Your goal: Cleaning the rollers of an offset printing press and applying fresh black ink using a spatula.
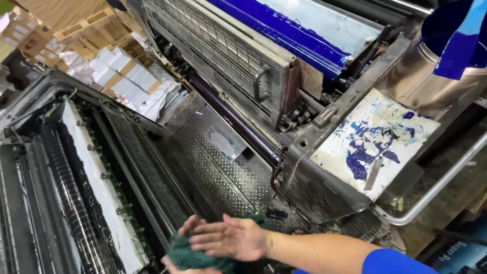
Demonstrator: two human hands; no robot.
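A dark green cloth (190, 256) is bunched between my two hands at the bottom edge of the head view. My right hand (233, 238) lies flat on top of it with fingers stretched to the left, its forearm running off to a blue sleeve (390, 263). My left hand (168, 262) is under the cloth and mostly hidden; only some fingers show at its left edge. Both hands hover over the dark tread plate (223, 162) of a printing press.
An open press unit with dark rollers (66, 187) lies to the left. A grated guard with a handle (218, 45) and a blue ink trough (284, 28) rise behind. To the right are an ink-smeared sheet (375, 142), a metal ink can (431, 76) and a steel rail (436, 187). Paper stacks (127, 76) sit far left.
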